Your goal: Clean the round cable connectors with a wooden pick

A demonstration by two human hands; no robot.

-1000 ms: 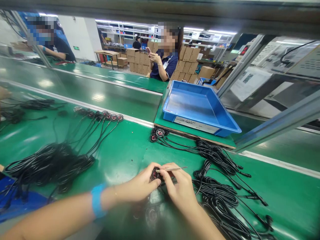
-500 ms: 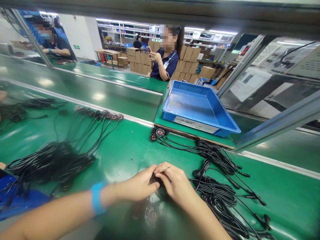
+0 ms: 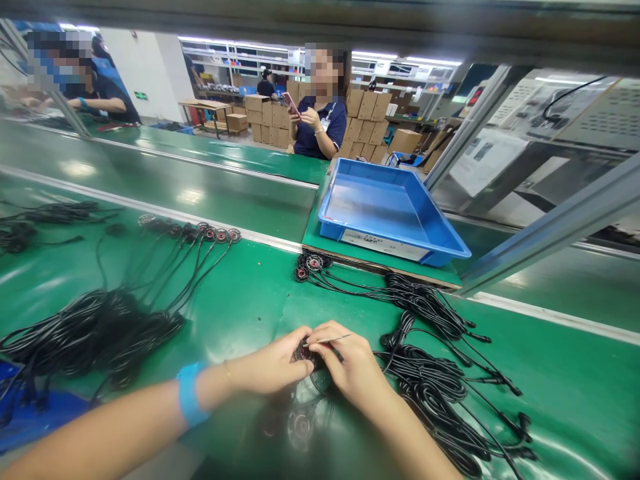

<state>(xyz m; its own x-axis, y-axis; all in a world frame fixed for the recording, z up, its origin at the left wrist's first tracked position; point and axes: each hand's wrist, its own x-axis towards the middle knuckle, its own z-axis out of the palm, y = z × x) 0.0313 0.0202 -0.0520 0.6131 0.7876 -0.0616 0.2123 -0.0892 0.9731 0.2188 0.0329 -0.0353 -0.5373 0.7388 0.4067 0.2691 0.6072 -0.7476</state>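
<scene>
My left hand is closed on a small round black part with red marks, gripped by its edge between thumb and fingers. A thin pointed metal tool, like tweezers, is pinched in my right hand, its tip at the face of the round part. A black cable runs beneath my hands, partly hidden by them. To the right lie coiled black cables with plug ends. Beyond my hands sit more round black-and-red parts on their cables.
A blue tray stands on a raised board at the back. On the left lies a large cable bundle with round ends. A metal post slants at right. Across the line a person holds a phone.
The view has shifted slightly. The round part in my left hand shows more of its face now, and the thin tool in my right hand lies flatter, its tip against the part.
</scene>
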